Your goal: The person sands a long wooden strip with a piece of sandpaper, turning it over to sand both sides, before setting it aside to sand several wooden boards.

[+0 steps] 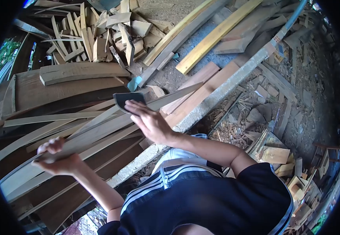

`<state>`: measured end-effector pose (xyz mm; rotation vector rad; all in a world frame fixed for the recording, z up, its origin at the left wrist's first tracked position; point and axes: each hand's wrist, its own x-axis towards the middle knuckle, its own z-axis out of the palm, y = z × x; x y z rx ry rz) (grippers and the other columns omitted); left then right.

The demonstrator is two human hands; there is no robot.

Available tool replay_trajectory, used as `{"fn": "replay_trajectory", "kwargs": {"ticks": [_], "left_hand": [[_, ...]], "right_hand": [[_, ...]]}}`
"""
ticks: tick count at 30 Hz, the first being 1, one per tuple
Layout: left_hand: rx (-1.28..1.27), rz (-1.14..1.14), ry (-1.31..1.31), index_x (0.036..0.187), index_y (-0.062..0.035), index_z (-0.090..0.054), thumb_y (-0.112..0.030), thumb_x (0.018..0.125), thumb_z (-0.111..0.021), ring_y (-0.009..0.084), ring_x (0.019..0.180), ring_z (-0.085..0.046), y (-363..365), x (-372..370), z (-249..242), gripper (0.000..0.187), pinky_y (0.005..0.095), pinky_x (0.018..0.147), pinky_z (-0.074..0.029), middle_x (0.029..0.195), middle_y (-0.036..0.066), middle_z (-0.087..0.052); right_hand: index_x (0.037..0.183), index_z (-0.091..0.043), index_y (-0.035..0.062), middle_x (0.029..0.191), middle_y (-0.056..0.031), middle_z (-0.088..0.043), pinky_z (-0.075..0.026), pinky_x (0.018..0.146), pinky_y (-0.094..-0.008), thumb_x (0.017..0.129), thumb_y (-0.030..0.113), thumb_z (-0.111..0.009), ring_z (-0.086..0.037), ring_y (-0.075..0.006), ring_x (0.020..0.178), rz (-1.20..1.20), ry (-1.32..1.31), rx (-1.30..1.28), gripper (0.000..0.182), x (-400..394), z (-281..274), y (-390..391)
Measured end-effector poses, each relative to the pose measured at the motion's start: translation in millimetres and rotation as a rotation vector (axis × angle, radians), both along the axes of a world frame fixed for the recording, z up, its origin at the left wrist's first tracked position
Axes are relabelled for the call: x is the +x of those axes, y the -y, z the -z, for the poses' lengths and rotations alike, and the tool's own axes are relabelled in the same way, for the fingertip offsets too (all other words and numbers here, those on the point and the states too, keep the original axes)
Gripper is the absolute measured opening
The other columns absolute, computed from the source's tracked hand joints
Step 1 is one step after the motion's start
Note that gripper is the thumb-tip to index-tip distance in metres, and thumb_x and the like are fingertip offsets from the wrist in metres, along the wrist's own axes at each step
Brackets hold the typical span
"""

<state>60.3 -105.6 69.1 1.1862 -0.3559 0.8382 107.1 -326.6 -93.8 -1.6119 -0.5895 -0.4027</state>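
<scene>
The left hand [56, 158], at the left of the frame, is closed around a long board [115, 124] that slants from the lower left to the upper middle. Near the center, the right hand [150, 122] lays its fingers over a dark sheet [128, 100] at the board; whether they pinch it cannot be told. Scrap wood [117, 23] is heaped at the upper left.

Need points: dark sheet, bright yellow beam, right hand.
Dark sheet [122, 98]: head view, exposed face beside the fingertips.
Bright yellow beam [220, 35]: head view, upper face, about mid-length.
Right hand [152, 124]: head view, back of the hand.
</scene>
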Motion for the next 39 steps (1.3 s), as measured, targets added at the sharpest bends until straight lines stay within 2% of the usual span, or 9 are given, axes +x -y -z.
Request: {"fn": "replay_trajectory", "kwargs": {"ticks": [5, 8, 14, 17, 20, 24, 30, 35, 39], "left_hand": [[0.025, 0.016, -0.012, 0.083, -0.006, -0.061, -0.055, 0.093, -0.041, 0.011, 0.05, -0.038, -4, 3, -2, 0.054, 0.0254, 0.046, -0.029, 0.059, 0.001, -0.046], [0.063, 0.167, 0.006, 0.083, -0.0053, -0.061, -0.057, 0.091, -0.043, 0.0111, 0.045, -0.037, 4, 3, -2, 0.055, 0.0241, 0.043, -0.026, 0.058, 0.001, -0.046], [0.051, 0.181, -0.042, 0.084, -0.0065, -0.059, -0.058, 0.085, -0.054, 0.0093, 0.043, -0.035, 14, 23, -17, 0.052, 0.0243, 0.042, -0.025, 0.056, 0.001, -0.046], [0.046, 0.214, -0.064, 0.085, -0.008, -0.059, -0.057, 0.083, -0.057, 0.0089, 0.045, -0.036, 15, 33, -22, 0.049, 0.024, 0.044, -0.025, 0.057, 0.0, -0.045], [0.018, 0.295, -0.07, 0.085, -0.0081, -0.059, -0.056, 0.083, -0.059, 0.0089, 0.045, -0.036, 12, 35, -23, 0.048, 0.0241, 0.044, -0.026, 0.057, 0.0, -0.045], [-0.079, 0.236, -0.075, 0.082, -0.0076, -0.057, -0.054, 0.081, -0.061, 0.0092, 0.046, -0.037, 15, 37, -25, 0.047, 0.0246, 0.045, -0.027, 0.058, 0.001, -0.046], [-0.039, 0.162, -0.104, 0.08, -0.0073, -0.055, -0.051, 0.081, -0.064, 0.0094, 0.046, -0.036, 14, 33, -26, 0.045, 0.0235, 0.044, -0.027, 0.058, 0.001, -0.045], [-0.083, 0.089, -0.127, 0.08, -0.0071, -0.056, -0.05, 0.081, -0.063, 0.0098, 0.048, -0.037, 17, 33, -28, 0.044, 0.0231, 0.046, -0.031, 0.062, 0.001, -0.046], [-0.081, 0.062, -0.13, 0.078, -0.0075, -0.054, -0.048, 0.082, -0.063, 0.0094, 0.051, -0.038, 24, 36, -33, 0.042, 0.0228, 0.047, -0.031, 0.063, 0.001, -0.045]], "right_hand": [[0.114, -0.055, -0.0091, 0.117, -0.0247, -0.058, -0.054, 0.085, -0.0373, 0.096, 0.013, -0.043, -0.063, -0.0276, 0.103, -0.079, -0.184, -0.052, 0.031, 19, 40, 16], [0.085, -0.056, -0.0068, 0.043, -0.0001, -0.038, -0.034, 0.028, -0.03, 0.1, 0.019, -0.036, -0.046, -0.02, 0.032, 0.239, -0.001, -0.252, 0.036, 41, 85, 42], [0.121, -0.05, -0.0098, 0.128, -0.0261, -0.05, -0.051, 0.091, -0.0396, 0.099, 0.023, -0.035, -0.056, -0.032, 0.114, -0.082, -0.102, -0.051, 0.042, 18, 17, 29], [0.118, -0.058, 0.0022, 0.074, -0.0129, -0.067, -0.037, 0.032, -0.0332, 0.101, 0.034, -0.031, -0.05, -0.0163, 0.041, -0.04, -0.477, -0.198, 0.045, 40, 74, 49], [0.113, -0.056, -0.0032, 0.056, -0.0106, -0.059, -0.042, 0.038, -0.0344, 0.101, 0.034, -0.033, -0.052, -0.0199, 0.041, 0.231, -0.473, -0.201, 0.046, 63, 175, 66], [0.114, -0.054, -0.0063, 0.123, -0.0223, -0.055, -0.054, 0.078, -0.0369, 0.098, 0.025, -0.043, -0.063, -0.0303, 0.101, 0.016, -0.5, -0.045, 0.037, 31, 74, 50], [0.056, -0.05, 0.0068, 0.041, -0.0039, -0.045, -0.036, 0.033, -0.0342, 0.1, 0.033, -0.035, -0.044, -0.0195, 0.033, 0.075, -0.639, -0.094, 0.053, 66, 161, 73], [0.11, -0.057, -0.0076, 0.13, -0.0263, -0.047, -0.035, 0.106, -0.0362, 0.098, 0.027, -0.04, -0.046, -0.0326, 0.125, 0.009, -0.516, -0.016, 0.04, 47, 97, 61], [0.074, -0.058, -0.0023, 0.068, -0.0159, -0.064, -0.049, 0.052, -0.0394, 0.099, 0.031, -0.039, -0.063, -0.0298, 0.059, 0.016, -0.838, -0.265, 0.046, 77, 141, 80]]}}
